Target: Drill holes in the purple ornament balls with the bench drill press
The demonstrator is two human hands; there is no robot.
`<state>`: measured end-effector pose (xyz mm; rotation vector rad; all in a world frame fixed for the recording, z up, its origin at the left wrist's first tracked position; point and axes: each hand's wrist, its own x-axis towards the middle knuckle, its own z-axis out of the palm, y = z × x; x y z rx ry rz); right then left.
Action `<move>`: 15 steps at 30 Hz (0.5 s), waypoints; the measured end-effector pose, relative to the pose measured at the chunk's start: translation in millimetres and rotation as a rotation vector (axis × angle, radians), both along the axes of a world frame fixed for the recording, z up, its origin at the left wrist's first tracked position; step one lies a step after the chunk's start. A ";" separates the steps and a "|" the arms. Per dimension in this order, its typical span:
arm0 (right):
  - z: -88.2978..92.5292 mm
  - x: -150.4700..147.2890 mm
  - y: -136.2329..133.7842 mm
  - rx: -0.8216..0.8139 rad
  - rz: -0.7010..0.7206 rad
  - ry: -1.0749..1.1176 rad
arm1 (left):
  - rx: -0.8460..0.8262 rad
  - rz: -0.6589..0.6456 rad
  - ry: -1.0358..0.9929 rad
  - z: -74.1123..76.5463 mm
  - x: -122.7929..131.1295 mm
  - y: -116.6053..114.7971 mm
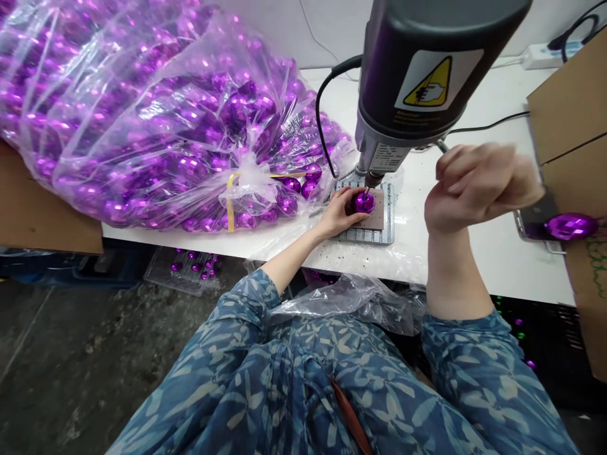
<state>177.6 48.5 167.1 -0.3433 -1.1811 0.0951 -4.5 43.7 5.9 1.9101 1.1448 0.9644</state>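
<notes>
My left hand (340, 213) grips a shiny purple faceted ball (365, 201) between thumb and fingers. The ball rests on a brown pad (377, 220) over the grey slotted base plate (389, 235) of a bench drill press (396, 95). Directly above it is the drill's chuck (374, 179), and the bit's tip meets the top of the ball; how deep it goes I cannot tell. On the drill's right side, my right hand (474, 186) is closed around the feed lever (442, 146), most of which the fingers hide. That hand is slightly blurred.
A big clear bag (190, 120) of purple balls fills the table's left side. At right, another purple ball (571, 225) lies by a phone-like device (538, 215) and cardboard boxes (569, 107). Plastic film (351, 303) hangs over the front edge. Dark shavings dot the white tabletop (502, 253).
</notes>
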 end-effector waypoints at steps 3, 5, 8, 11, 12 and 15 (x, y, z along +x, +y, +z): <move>45.6 -9.6 -0.7 -0.103 0.020 0.005 | -0.006 0.014 -0.029 -0.2 -0.1 -1.1; 71.6 -12.5 3.3 -0.284 0.033 -0.021 | -0.010 0.029 -0.063 -1.7 1.4 -1.2; 90.5 -11.7 13.4 -0.441 0.066 -0.019 | 0.008 0.077 -0.111 -2.7 4.4 -5.4; 88.6 -7.6 24.4 -0.448 0.085 0.008 | 0.123 0.194 -0.119 3.4 1.6 -27.0; 85.8 -5.9 27.6 -0.436 0.081 0.007 | 0.168 0.232 -0.110 6.7 -1.9 -40.3; 78.5 -1.3 34.0 -0.406 0.065 -0.022 | 0.200 0.287 -0.046 15.2 -20.1 -97.7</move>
